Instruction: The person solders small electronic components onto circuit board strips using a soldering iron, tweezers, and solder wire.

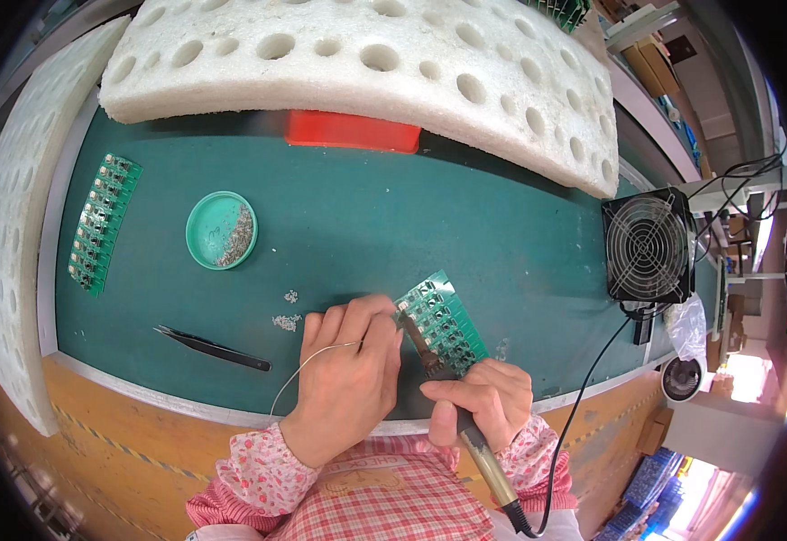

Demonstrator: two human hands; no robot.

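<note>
A green circuit board panel (455,317) with rows of small black and white components lies slanted on the green mat, just beyond my hands. My right hand (491,401) is wrapped round the handle of a soldering iron (486,462), whose brown-stained shaft reaches over the panel's left side. My left hand (350,374) is closed, with thumb and index finger pinching a thin solder wire (296,374) that loops back across the hand. Its fingertips are at the panel's left edge, close to the iron's tip. The exact contact point is too small to make out.
Left of my hands lie black tweezers (217,350) and small pale bits (286,321). A green dish (189,236) holds grey bits. Another board panel (103,224) is far left. White holed foam (366,86) spans the back over a red box (353,132). A fan (648,246) stands right.
</note>
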